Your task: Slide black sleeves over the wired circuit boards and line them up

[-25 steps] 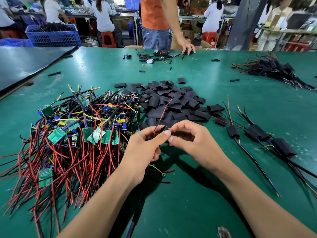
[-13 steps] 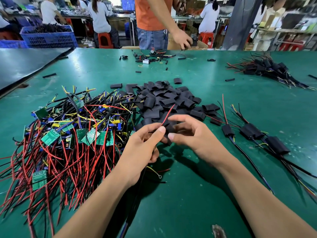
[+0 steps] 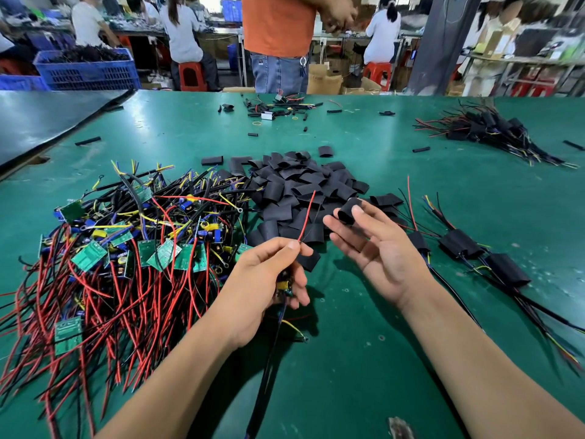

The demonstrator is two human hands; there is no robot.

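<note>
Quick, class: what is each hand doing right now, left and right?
Left hand: closed on a wired circuit board, pinching its red wire.
Right hand: mostly open, with a black sleeve held at its fingertips.

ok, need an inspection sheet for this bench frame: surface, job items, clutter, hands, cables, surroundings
Surface: green table, dark mat at far left.
Job's things: pile of bare wired boards on the left; heap of black sleeves in the middle; sleeved boards lined up on the right.
Clutter: sleeve offcuts and wire bits at the far edge; second bundle far right.
Grips: left hand holds a wired board, pinching its red wire; right hand pinches one sleeve.
Cables: black lead trails toward the camera.
Surroundings: person in orange shirt opposite; blue crate, seated workers behind.
</note>
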